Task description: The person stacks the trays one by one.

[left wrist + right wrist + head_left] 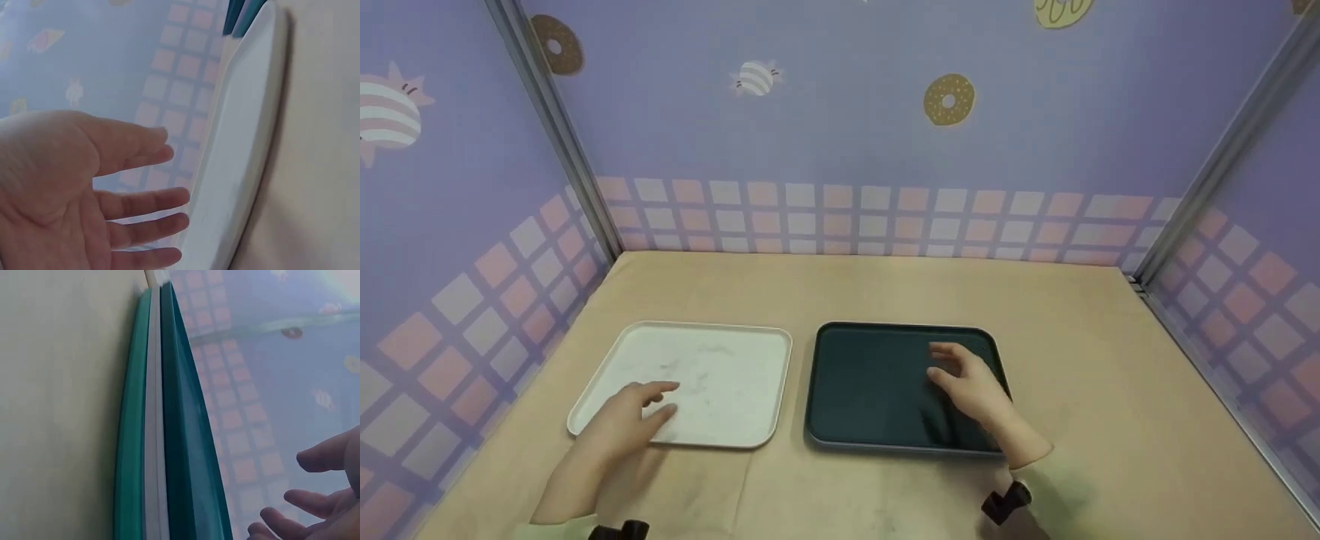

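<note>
A white rectangular tray (727,382) lies on the left of the table, with faint grey marks on its surface. My left hand (622,420) is over its near-left part, fingers apart and relaxed, holding nothing. On the right is a dark green tray (870,382), the top one of a stack. Edge-on in the right wrist view, a pale tray (154,439) and a lighter green tray (133,439) show beneath it. Above the right side of the stack hovers my right hand (971,382), loosely spread with nothing in it.
A beige cloth (870,289) covers the table. Purple walls (840,135) with a pink and white check band and sweet motifs rise at the back and both sides. Metal posts (551,127) stand at the back corners. A narrow gap separates the white tray from the stack.
</note>
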### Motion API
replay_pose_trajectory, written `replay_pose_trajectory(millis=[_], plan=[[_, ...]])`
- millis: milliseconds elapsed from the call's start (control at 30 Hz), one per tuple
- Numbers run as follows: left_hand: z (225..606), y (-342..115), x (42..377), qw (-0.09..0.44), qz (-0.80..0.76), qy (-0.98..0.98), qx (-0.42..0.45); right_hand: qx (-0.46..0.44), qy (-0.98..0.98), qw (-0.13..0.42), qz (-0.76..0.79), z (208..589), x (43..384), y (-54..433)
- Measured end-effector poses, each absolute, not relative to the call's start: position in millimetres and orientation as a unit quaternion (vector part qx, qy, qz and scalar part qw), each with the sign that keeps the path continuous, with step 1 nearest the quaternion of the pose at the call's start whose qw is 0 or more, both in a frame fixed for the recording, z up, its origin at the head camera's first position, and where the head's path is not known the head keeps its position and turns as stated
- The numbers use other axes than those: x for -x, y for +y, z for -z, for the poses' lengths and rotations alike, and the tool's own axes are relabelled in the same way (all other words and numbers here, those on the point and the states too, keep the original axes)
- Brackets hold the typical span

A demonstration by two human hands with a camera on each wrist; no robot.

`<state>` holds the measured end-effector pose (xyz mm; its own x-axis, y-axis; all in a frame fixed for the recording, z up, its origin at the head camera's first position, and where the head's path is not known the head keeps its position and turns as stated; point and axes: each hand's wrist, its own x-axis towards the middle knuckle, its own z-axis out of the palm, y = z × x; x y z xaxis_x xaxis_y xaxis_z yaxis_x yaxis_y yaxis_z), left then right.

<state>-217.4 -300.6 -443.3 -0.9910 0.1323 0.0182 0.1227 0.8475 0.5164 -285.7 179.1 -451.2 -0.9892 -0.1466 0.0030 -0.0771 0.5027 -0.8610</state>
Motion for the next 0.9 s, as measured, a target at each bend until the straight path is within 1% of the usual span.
replay_pose_trajectory(millis=[133, 300, 467, 600, 767, 900], plan=[[438.9, -326.8, 226.3, 0.004, -0.277, 0.961, -0.018, 0.083, 0.830, 0.079, 0.546, 452.5, 285.4, 145.7], [435.2, -352.4, 237.4, 0.025, -0.316, 0.946, 0.061, 0.109, 0.755, 0.170, 0.623, 453.5, 285.9, 106.3], [435.6, -366.5, 249.6, 0.034, -0.347, 0.929, 0.127, 0.098, 0.697, 0.236, 0.670, 450.9, 284.9, 66.0], [438.1, -373.8, 257.0, 0.039, -0.352, 0.921, 0.165, 0.066, 0.668, 0.263, 0.693, 447.7, 283.8, 34.7], [442.6, -382.0, 261.6, 0.070, -0.349, 0.914, 0.196, 0.031, 0.645, 0.287, 0.708, 446.9, 283.1, 4.7], [443.8, -385.5, 263.3, 0.093, -0.345, 0.912, 0.201, 0.003, 0.630, 0.308, 0.713, 447.7, 285.9, -11.6]])
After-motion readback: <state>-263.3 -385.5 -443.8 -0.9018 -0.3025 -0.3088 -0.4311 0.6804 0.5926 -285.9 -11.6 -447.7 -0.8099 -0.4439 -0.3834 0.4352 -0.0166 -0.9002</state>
